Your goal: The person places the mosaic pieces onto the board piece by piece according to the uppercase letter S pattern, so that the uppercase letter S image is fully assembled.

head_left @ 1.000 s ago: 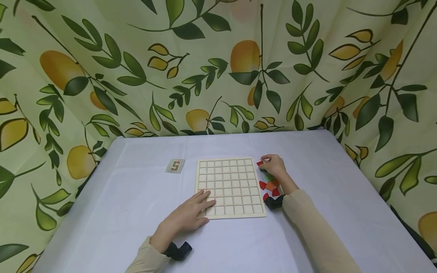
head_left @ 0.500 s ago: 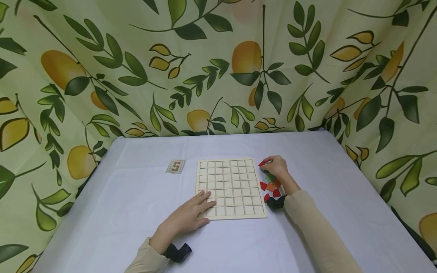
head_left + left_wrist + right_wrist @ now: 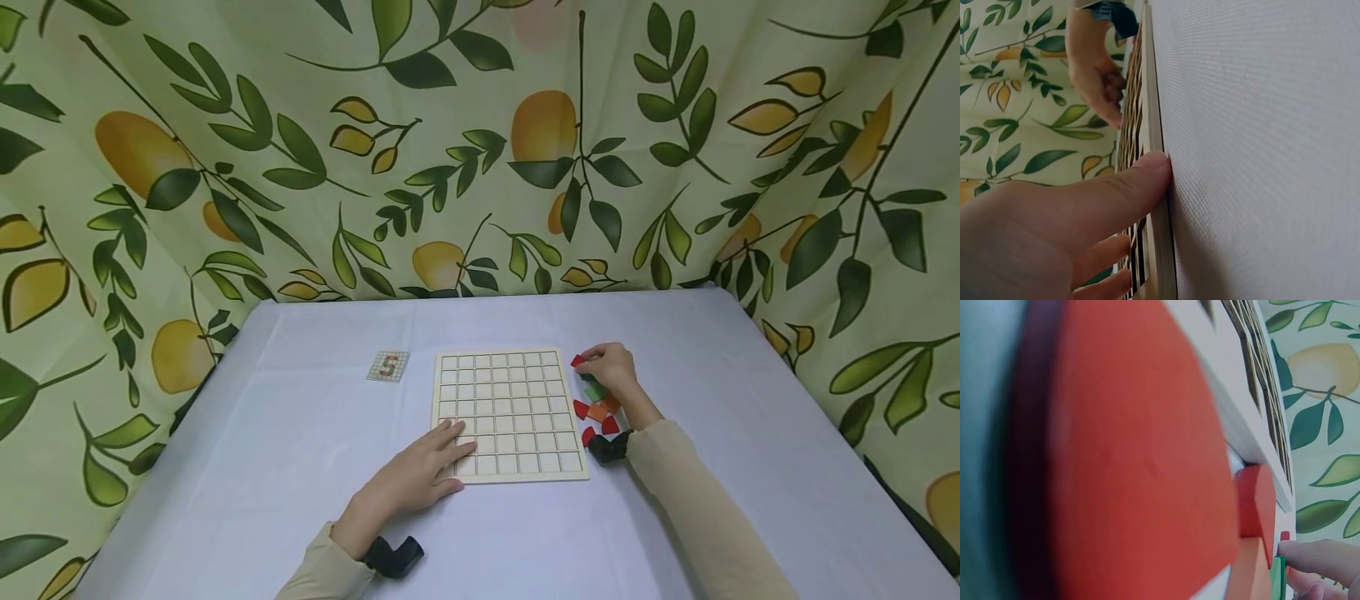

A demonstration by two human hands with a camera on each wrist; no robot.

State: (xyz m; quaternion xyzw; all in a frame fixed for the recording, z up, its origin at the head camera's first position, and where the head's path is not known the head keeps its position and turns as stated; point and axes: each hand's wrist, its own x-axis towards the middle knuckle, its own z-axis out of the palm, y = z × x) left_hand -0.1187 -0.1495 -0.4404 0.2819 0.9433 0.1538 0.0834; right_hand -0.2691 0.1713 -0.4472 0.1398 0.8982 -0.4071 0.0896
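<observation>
A pale wooden grid board (image 3: 510,392) lies flat on the table. My left hand (image 3: 420,471) rests with spread fingers on its near left corner, and in the left wrist view the thumb (image 3: 1154,162) lies against the board's front edge. Past the board's far right corner, my right hand (image 3: 609,367) pinches a small red block (image 3: 577,360) with its fingertips. Just below that hand sit a green block (image 3: 596,392) and an orange block (image 3: 597,412). More red blocks (image 3: 610,425) lie nearer, close to the black wrist camera (image 3: 609,447).
A small card (image 3: 387,366) with a gridded red figure lies left of the board. White cloth covers the table (image 3: 300,400). A curtain (image 3: 465,167) printed with fruit and leaves hangs behind and along both sides.
My right hand has shifted very slightly, its fingertips staying at the red block. The left hand keeps its place on the board. The whole head view has drifted a little.
</observation>
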